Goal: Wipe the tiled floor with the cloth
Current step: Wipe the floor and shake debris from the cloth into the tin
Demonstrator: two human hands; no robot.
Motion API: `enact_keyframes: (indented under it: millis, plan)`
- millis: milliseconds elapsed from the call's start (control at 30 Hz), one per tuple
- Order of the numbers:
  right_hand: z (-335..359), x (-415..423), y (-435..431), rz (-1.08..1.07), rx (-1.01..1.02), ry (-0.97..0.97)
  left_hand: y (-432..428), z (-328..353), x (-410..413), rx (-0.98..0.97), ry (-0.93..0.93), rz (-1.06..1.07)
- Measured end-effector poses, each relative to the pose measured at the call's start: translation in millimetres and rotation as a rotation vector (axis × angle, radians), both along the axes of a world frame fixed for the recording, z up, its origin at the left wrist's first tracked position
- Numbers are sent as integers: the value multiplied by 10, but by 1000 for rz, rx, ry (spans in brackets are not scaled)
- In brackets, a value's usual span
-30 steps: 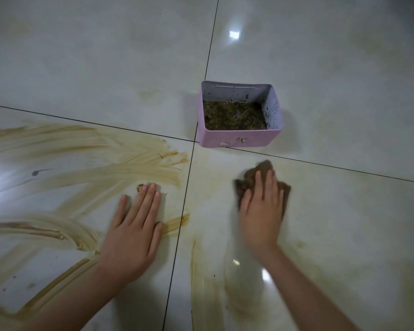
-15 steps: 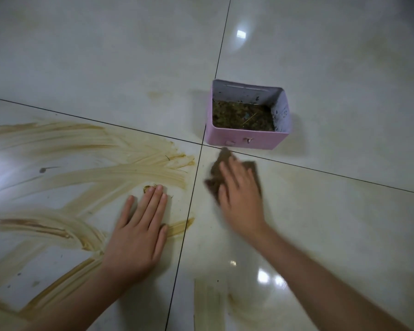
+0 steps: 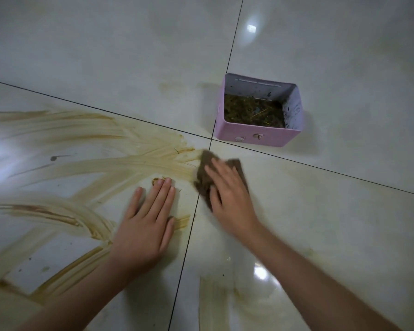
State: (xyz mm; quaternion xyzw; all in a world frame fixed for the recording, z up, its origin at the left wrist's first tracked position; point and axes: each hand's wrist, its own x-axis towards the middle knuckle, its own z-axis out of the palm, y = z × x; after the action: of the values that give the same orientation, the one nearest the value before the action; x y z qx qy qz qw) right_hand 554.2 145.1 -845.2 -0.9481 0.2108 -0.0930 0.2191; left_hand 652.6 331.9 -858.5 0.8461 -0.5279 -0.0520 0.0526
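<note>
A brown cloth (image 3: 202, 173) lies flat on the glossy pale tiled floor (image 3: 320, 223), right at the crossing of the dark grout lines. My right hand (image 3: 230, 197) presses down on it with straight, spread fingers, covering most of it. My left hand (image 3: 146, 225) rests flat on the floor just left of the vertical grout line, fingers straight. Broad yellow-brown smears (image 3: 105, 163) cover the tile to the left of the cloth and run under my left hand.
A pink rectangular box (image 3: 256, 137) holding dark plant debris stands on the floor just beyond the cloth, right of the grout crossing. Fainter smears (image 3: 213, 302) mark the near tile between my forearms. A small dark speck (image 3: 53, 158) lies on the left tile.
My right hand slid the cloth leftward, from the right tile onto the grout crossing and the edge of the smears. My left hand has stayed planted.
</note>
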Motion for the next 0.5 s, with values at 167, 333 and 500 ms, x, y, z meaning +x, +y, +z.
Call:
enact_keyframes:
  millis: [167, 333, 500]
  plan:
    - [-11, -1041, 534, 572, -23, 144, 9, 46, 2, -12, 1, 6]
    - [118, -1178, -719, -118, -47, 212, 0, 37, -14, -28, 19, 10]
    - [61, -738, -318, -613, -36, 110, 4, 1, -12, -19, -1, 5]
